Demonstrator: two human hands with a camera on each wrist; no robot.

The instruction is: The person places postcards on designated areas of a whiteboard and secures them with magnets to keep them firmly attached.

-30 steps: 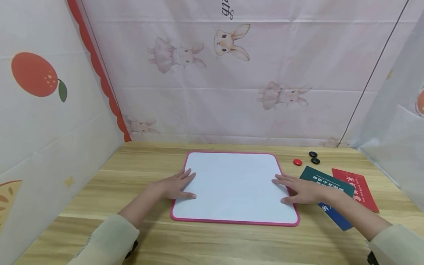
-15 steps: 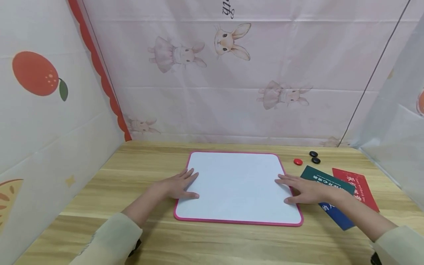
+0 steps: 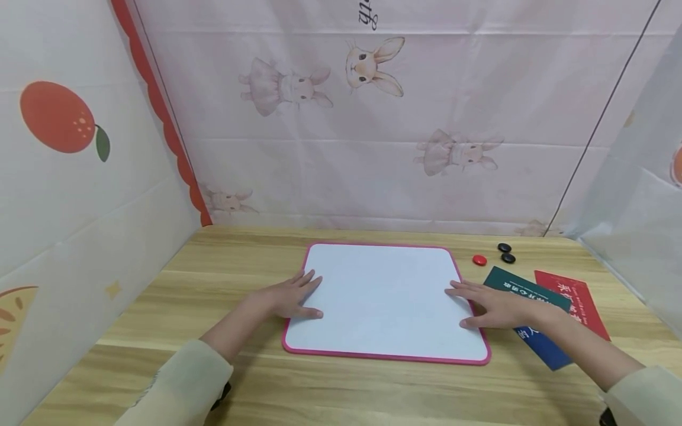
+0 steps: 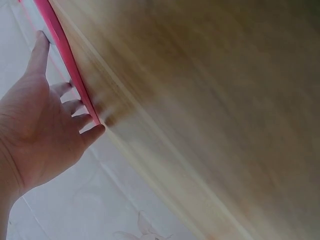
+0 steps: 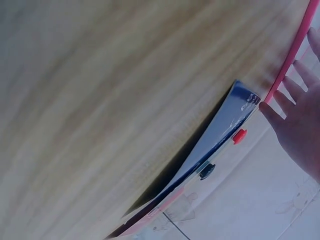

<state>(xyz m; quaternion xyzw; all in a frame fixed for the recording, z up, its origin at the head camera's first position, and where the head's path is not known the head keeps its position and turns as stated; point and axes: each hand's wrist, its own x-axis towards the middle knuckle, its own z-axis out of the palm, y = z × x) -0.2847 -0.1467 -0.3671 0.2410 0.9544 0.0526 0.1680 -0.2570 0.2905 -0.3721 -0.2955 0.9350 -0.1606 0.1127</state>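
Note:
A whiteboard (image 3: 386, 302) with a pink rim lies flat on the wooden table. On its left edge rests my left hand (image 3: 290, 297), fingers spread and fairly straight. My right hand (image 3: 487, 303) lies over the right edge in the same way, its fingertips on the white surface. In the left wrist view the left hand (image 4: 47, 120) has its thumb and fingers along the pink rim (image 4: 65, 55). The right wrist view shows the right hand (image 5: 300, 110) at the opposite rim (image 5: 292, 52), partly cut off by the frame.
Right of the board lie a green card (image 3: 524, 290), a red card (image 3: 578, 302) and a blue card (image 3: 546, 349), partly under the right forearm. Behind them sit a red magnet-like disc (image 3: 479, 260) and two black discs (image 3: 508, 258). Printed cloth (image 3: 330, 177) walls the table's back and sides.
The whiteboard has slid slightly to the right, with both hands moving along on its edges. The cards and discs have stayed in place.

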